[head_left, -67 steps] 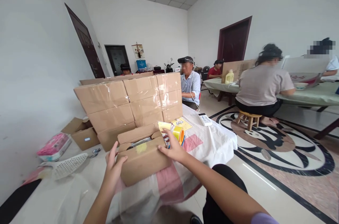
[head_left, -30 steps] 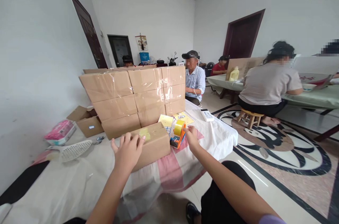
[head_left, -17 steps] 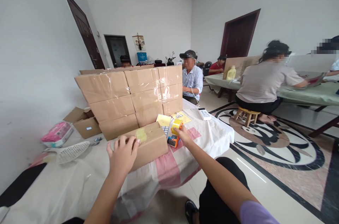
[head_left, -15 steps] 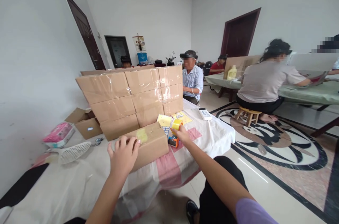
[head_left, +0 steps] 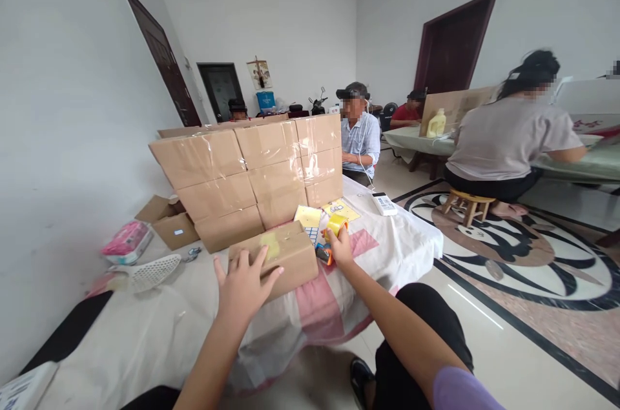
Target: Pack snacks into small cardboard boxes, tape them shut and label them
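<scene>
A closed cardboard box lies near the table's front edge, with a patch of yellowish tape on its top. My left hand is over the box's near left end, its fingers spread and touching or just above the cardboard. To the right of the box, my right hand is closed round a tape dispenser with an orange and dark body and a yellow tape roll. Part of the dispenser is hidden by my fingers.
Behind the box stands a wall of stacked taped boxes. An open carton, a pink packet and a white perforated scoop lie left. A white device lies right. A person sits beyond the table.
My left hand's fingers have spread wider over the box. My right hand still holds the dispenser beside it. The whole view has shifted slightly.
</scene>
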A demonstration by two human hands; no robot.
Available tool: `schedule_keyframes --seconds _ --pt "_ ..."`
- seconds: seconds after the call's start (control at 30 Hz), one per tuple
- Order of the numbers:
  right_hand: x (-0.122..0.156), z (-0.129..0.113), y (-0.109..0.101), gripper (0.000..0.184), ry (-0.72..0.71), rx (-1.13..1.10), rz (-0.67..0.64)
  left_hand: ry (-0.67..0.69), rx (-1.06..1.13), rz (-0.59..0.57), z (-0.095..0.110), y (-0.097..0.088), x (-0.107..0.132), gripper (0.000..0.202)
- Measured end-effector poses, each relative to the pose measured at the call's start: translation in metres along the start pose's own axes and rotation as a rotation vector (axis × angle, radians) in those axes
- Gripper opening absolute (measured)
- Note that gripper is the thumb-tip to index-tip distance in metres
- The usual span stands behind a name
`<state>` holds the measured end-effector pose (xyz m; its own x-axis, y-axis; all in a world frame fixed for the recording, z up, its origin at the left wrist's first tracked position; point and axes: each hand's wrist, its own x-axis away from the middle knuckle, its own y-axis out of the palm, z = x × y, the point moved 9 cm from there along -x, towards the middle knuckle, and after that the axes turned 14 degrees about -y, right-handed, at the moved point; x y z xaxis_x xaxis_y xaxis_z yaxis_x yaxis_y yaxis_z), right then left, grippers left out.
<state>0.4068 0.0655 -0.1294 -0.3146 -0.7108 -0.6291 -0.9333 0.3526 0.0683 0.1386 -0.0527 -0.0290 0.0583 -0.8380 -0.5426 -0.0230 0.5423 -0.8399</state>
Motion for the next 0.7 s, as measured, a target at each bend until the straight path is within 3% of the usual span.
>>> schedule_keyframes --seconds 0.13,0.33,0.57,0.7 --pt "0.007 -0.021 -0.021 0.037 0.083 -0.102 0.009 -0.038 0.068 -0.032 0.002 -0.001 -0.006 0.049" --pt "0.018 -0.063 -0.048 0.032 0.129 -0.224 0.02 0.082 0.119 0.009 0.018 0.001 -0.017 0.052" --pt "0.023 -0.099 -0.04 0.034 0.067 -0.281 -0.033 0.072 0.142 0.063 0.012 0.007 -0.022 0.056" --pt "0.025 -0.118 -0.028 0.042 -0.003 -0.317 -0.09 0.103 0.257 0.256 0.013 -0.002 0.002 0.049"
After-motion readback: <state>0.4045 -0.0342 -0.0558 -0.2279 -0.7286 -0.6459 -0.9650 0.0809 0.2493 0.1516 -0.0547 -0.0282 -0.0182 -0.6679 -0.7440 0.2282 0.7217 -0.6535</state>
